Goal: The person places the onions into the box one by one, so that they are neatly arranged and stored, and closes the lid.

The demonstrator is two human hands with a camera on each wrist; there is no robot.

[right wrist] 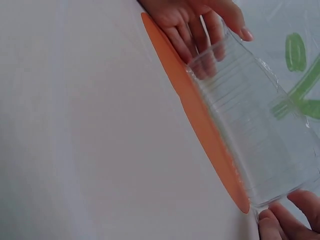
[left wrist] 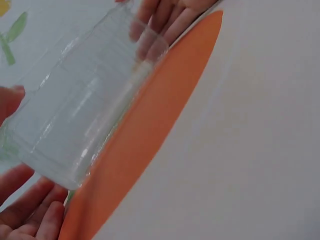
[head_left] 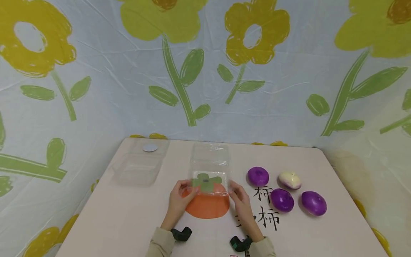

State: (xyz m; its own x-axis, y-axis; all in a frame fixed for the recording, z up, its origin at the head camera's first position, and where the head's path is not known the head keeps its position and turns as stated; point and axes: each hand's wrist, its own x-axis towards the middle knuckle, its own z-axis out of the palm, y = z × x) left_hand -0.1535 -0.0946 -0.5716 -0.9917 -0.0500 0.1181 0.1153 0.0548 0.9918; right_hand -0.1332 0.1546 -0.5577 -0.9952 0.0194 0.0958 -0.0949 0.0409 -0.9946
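Observation:
A clear plastic clamshell box (head_left: 210, 185) stands at the middle of the table, its lid (head_left: 210, 153) raised on the far side. My left hand (head_left: 180, 200) holds the box's left end; in the left wrist view its thumb (left wrist: 11, 101) is at the rim and its fingers (left wrist: 32, 205) are lower against the side. The right end is held by my right hand (head_left: 240, 203), whose fingers (right wrist: 285, 220) appear in the right wrist view at the box's lower corner. Through the box I see the table's printed green leaves, and nothing lies inside it.
Another clear clamshell box (head_left: 138, 169) sits open at the back left, a white oval label (head_left: 150, 147) on its lid. To the right lie three purple onions (head_left: 258, 176) and a cream-coloured bulb (head_left: 290, 180). An orange persimmon print (head_left: 208, 208) marks the table (head_left: 112, 221).

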